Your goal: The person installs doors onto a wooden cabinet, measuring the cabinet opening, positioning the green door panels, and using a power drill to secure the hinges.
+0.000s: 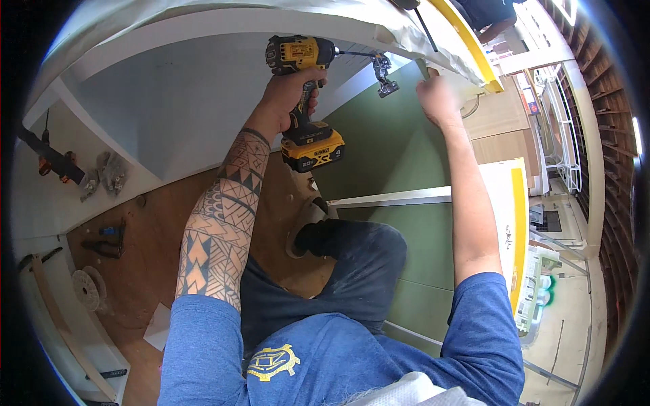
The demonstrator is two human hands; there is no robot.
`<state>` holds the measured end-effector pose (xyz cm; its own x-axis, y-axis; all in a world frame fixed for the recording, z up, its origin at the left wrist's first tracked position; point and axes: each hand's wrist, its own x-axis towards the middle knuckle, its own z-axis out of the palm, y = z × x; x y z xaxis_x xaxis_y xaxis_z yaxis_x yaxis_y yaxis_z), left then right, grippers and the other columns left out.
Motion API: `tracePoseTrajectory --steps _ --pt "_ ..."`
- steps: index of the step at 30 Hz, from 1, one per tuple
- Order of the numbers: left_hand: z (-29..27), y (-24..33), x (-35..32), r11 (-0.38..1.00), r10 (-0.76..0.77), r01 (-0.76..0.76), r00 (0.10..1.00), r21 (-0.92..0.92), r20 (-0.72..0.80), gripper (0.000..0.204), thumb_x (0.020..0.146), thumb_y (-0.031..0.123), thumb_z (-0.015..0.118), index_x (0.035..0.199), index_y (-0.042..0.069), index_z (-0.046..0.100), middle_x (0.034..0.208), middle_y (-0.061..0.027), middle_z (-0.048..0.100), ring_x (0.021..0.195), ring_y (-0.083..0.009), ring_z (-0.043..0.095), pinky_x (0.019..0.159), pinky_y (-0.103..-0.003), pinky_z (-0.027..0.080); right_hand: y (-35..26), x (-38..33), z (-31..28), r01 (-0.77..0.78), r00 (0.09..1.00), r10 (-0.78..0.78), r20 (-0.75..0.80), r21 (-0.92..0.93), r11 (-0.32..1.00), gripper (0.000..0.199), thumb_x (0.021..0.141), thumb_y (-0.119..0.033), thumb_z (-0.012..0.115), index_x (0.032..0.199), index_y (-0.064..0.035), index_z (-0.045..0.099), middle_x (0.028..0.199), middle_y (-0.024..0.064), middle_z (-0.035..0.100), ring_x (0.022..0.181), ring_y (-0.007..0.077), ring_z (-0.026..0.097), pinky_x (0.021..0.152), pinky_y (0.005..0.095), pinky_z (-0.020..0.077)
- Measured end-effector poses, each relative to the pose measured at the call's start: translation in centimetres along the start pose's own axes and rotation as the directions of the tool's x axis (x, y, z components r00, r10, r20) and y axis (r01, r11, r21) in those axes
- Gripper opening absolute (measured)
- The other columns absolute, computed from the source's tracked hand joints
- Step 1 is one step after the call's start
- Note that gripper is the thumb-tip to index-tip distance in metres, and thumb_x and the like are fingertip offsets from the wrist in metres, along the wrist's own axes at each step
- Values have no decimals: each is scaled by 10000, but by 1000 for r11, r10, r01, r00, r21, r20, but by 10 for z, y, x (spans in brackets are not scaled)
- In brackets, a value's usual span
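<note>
My left hand (292, 100) is wrapped round the grip of a yellow and black cordless impact driver (301, 53). A battery (315, 150) sits at the driver's foot. Its long thin bit reaches right, to a metal cabinet hinge (384, 76). The hinge lies between the white cabinet panel (183, 88) and a green door (386, 135). At the door's far right edge is my right hand (440, 101), partly blurred, its fingers closed on that edge. The bit's tip meets the hinge area, but I cannot tell whether it sits in a screw.
A second green door (423, 243) is below the first. Bags of small hardware (108, 176) lie inside the cabinet at left. A clamp-like tool (105, 240) and a white spool (88, 289) rest on the brown floor (156, 250). Another person (491, 17) stands at top right.
</note>
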<state>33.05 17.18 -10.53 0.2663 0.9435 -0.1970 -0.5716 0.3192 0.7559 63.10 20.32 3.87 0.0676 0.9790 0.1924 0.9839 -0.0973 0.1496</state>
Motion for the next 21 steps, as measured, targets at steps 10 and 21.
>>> tracePoseTrajectory --steps 10,21 --pt "7 -1 3 999 25 -26 999 -46 -24 272 929 295 793 1017 42 744 708 18 648 557 -70 601 523 -241 528 1 -1 -1 38 999 -38 -9 6 999 602 1016 -414 542 1548 -138 484 1303 314 677 1230 498 645 1091 565 484" --pt "2 -2 7 998 53 -53 998 -32 -20 240 900 281 802 963 64 722 706 3 645 566 -96 622 535 -263 538 3 5 1 24 1000 -24 6 -3 1000 592 1016 -416 556 1513 -97 513 1288 310 686 1228 490 648 1085 559 492"
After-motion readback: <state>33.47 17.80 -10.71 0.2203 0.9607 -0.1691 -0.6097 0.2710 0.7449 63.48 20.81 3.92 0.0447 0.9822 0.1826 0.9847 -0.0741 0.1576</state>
